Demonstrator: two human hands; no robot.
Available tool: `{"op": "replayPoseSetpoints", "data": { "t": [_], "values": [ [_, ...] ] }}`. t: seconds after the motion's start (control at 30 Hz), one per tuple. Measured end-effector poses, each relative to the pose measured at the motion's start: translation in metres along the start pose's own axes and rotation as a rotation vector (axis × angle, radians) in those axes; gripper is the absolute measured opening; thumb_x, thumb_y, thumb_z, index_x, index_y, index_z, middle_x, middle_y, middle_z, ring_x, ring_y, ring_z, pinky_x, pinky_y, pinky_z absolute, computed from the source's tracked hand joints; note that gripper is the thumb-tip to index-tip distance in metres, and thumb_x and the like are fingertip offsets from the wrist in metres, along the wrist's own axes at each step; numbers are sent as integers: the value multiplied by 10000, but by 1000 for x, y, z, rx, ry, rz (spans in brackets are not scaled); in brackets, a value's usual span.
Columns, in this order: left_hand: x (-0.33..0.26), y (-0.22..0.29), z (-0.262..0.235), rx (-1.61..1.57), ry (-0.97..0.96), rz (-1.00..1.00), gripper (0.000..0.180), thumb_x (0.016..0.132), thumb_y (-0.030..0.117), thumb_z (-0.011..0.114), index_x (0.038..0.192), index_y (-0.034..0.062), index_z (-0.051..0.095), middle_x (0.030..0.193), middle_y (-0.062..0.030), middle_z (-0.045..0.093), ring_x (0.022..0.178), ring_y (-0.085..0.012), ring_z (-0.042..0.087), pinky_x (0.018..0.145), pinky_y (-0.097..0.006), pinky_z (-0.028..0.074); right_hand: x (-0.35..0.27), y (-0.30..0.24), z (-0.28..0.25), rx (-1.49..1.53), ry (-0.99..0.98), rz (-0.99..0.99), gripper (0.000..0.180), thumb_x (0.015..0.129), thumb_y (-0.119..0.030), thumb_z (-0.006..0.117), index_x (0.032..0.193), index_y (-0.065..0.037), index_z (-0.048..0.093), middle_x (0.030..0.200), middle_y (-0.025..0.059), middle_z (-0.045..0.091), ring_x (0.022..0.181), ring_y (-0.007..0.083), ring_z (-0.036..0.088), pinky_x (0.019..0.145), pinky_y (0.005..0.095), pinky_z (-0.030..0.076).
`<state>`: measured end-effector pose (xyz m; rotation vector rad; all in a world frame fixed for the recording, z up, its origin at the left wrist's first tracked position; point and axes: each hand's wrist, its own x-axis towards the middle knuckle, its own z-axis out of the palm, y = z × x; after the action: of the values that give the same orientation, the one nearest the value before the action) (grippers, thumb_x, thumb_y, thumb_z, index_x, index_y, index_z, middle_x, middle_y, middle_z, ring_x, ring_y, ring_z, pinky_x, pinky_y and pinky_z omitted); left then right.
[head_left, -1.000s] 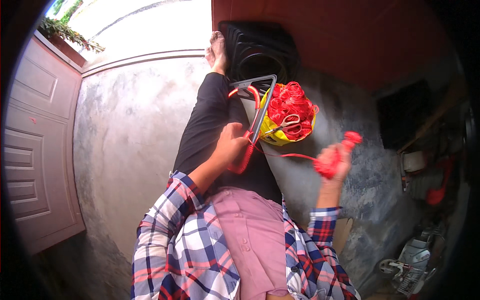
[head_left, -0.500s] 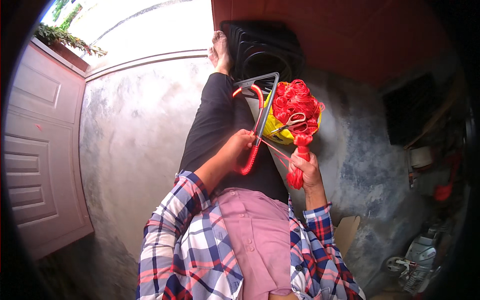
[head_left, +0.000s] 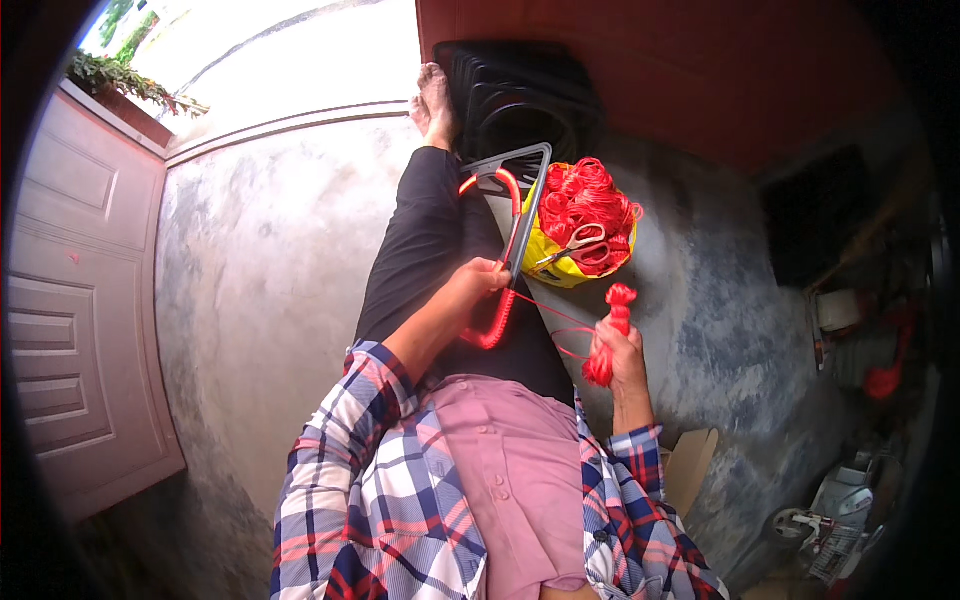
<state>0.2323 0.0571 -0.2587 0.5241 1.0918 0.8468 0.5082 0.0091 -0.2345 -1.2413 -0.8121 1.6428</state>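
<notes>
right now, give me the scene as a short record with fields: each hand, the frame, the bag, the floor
left hand: grips the side of the grey frame
right hand: closed around a bundle of red cord
grey frame: lies along the legs, partly wrapped in red cord
yellow bag: beside the leg, full of red cord, scissors on top
floor: bare grey concrete

I have one view only, worn on the person's head and looking steeply down along their body at close range. The shirt [head_left: 500, 500] fills six o'clock, the outstretched legs [head_left: 430, 250] run toward twelve, the door [head_left: 80, 320] curves at nine, and clutter [head_left: 840, 510] sits around four.
</notes>
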Motion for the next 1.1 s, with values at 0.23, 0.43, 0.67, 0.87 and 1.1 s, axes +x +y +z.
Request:
{"op": "replayPoseSetpoints", "data": {
  "t": [0.23,0.43,0.67,0.87,1.1],
  "values": [
    [-59,25,18,901,82,778,347,816,257,678,1075,29,631,1107,-129,590,1057,-288,535,953,-385,401,6,-13,38,273,-192,180,444,975,-424,509,1012,1,631,728,19,601,587,98,550,539,239,449],
    [-80,21,53,218,-318,638,250,887,89,627,1122,5,617,1085,-73,624,1038,-177,588,920,-296,440,-1,3,92,0,-350,-156,652,962,-550,465,1218,40,574,1122,104,649,1020,170,623,922,311,479],
    [-83,56,26,-63,-196,435,364,883,14,605,1245,7,568,1120,-54,618,1078,-142,581,982,-297,436,49,-45,88,189,-377,120,560,973,-464,496,1216,37,557,1063,126,665,876,164,645,731,316,530],
    [-84,98,1,977,220,1025,352,753,8,663,1087,113,697,1011,-59,597,973,-216,599,826,-327,490,77,-37,52,468,-552,84,337,915,-313,638,980,17,657,659,-9,504,512,58,410,421,221,299],
    [-43,38,0,1977,75,572,214,775,152,637,974,82,608,964,-117,612,943,-317,622,738,-412,492,89,17,81,-655,-554,-42,403,752,-219,788,1065,14,685,1005,132,691,931,200,647,835,320,498]
  ]
}}
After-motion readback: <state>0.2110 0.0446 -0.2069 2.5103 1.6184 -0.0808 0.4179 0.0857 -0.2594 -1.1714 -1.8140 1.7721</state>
